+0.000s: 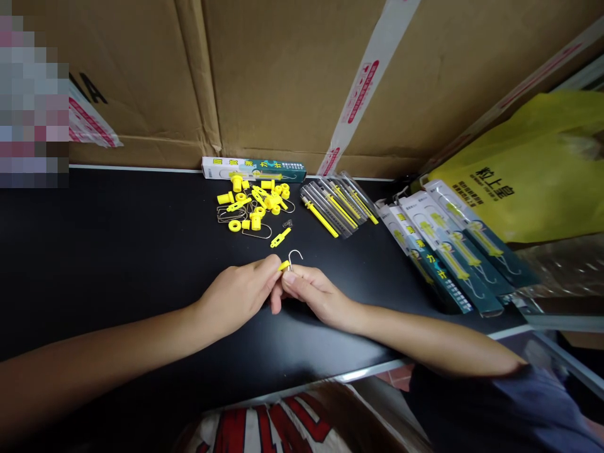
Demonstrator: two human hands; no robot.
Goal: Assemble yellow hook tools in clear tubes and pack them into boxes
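My left hand (240, 290) is closed, its fingertips pinching a small yellow plastic piece (284, 266). Against it, my right hand (318, 292) is closed on a metal hook (296, 254), whose curved end sticks up above the fingers. The two hands meet over the black table. Just beyond them lie a flat yellow part (280, 238) and a small spring (287, 223). Farther back is a loose pile of yellow caps, rings and bent wires (255, 220). Clear tubes with yellow rods (337, 204) lie to its right.
Large cardboard boxes (283, 82) stand behind the black table (117, 251). One printed package (253, 170) lies at the back edge. Several printed packages (453, 251) are on the right, beside a yellow bag (533, 170). A striped metal-edged table front (372, 372) is near my body.
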